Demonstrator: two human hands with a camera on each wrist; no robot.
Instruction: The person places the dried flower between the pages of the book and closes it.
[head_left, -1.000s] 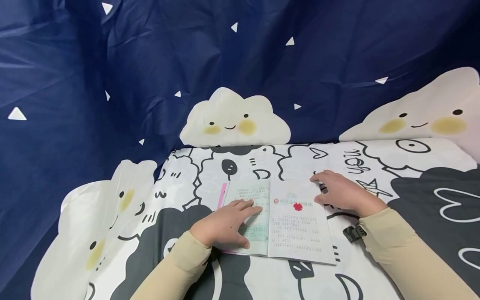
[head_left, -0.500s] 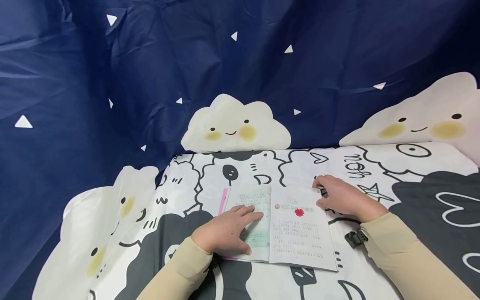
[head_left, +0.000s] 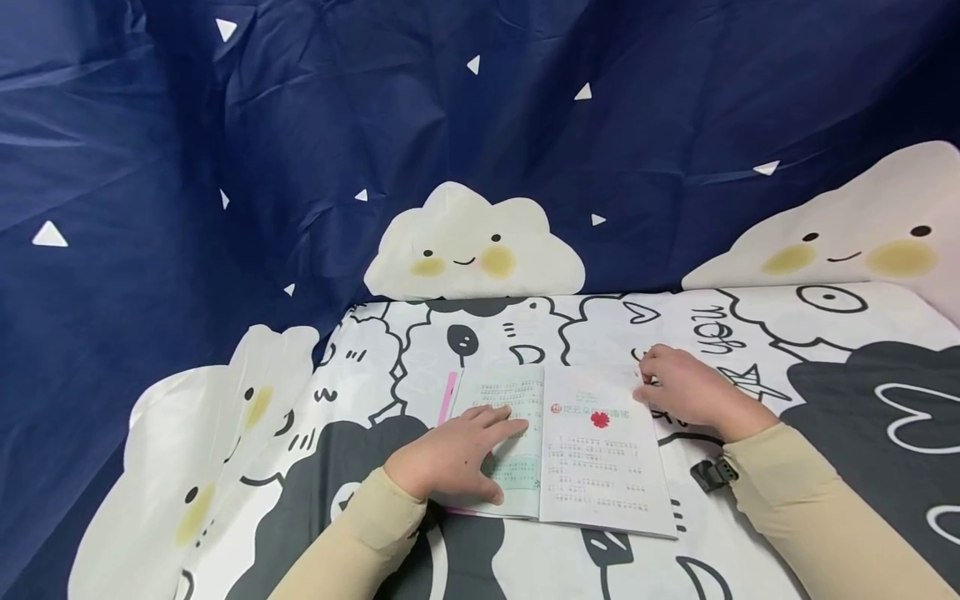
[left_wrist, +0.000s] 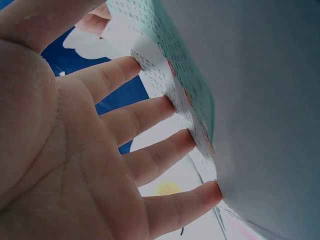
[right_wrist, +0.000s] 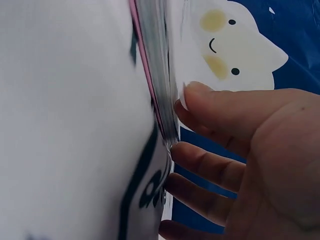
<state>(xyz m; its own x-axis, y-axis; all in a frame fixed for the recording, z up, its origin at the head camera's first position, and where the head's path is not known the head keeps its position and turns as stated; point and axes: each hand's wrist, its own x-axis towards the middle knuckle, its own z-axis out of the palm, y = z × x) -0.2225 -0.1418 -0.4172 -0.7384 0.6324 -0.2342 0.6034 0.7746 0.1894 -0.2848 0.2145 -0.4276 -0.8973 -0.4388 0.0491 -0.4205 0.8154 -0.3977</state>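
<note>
An open book point(head_left: 592, 479) lies on the black-and-white cloth, printed text on both pages and a red flower-shaped spot on the right one. Spread across its green-tinted left page is my left hand point(head_left: 453, 454); in the left wrist view, the extended fingertips of that hand point(left_wrist: 95, 145) touch the paper. At the upper right corner of the book, my right hand point(head_left: 690, 387) pinches the page point(right_wrist: 176, 55) between thumb and index finger. The right wrist view shows the other fingers of this hand point(right_wrist: 260, 145) beside the stacked page edges.
The cloth point(head_left: 600, 329) under the book carries cartoon drawings. Behind it stand white cloud-shaped pads point(head_left: 472, 242) with faces, one more at left point(head_left: 195, 458) and one at right point(head_left: 847, 233). A dark blue curtain point(head_left: 525, 125) with white triangles hangs at the back.
My right thumb and index finger have closed together at the book's upper right corner. The left hand has stayed on the left page.
</note>
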